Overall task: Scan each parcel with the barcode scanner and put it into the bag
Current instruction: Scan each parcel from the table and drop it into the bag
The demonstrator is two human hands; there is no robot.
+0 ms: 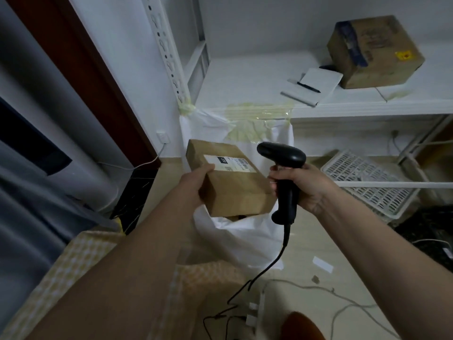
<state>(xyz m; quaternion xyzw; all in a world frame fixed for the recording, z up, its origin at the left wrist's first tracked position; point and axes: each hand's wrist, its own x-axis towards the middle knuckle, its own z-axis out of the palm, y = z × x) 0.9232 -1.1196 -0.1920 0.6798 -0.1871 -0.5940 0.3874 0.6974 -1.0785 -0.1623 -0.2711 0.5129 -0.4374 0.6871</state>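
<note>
Parcel [228, 177], brown paper-wrapped, flat and oblong, held up at centre over the mouth of a white bag [245, 239]. Left hand [196, 182] grips its left edge, thumb lying on top and just touching the white shipping label [230, 163]; the other fingers are hidden beneath. Label faces up, print too blurred to read. Parcel tilts, its far end higher.

Right hand [301, 185] is wrapped round the grip of a black barcode scanner [284, 173], fingers curled tight about the handle. Scanner head points left and down toward the label, just to the right of the parcel, apart from it. A black cable [269, 266] drops from the handle base to the near floor.

The bag hangs below the parcel, its top edge taped with yellowish tape [257, 114] to the front of a white shelf [245, 77]. Something brown shows inside the bag just under the parcel; cannot tell what.

On the shelf, far right: a cardboard box [375, 50] with blue tape, and beside it a white notebook [316, 84] with a dark pen [308, 86] lying across it. Lower right, a white slatted plastic basket [367, 182] on the floor. Loose wires and a scrap of white paper on the near floor. Left side: grey curtain [31, 168] and a dark red door frame [81, 69].
</note>
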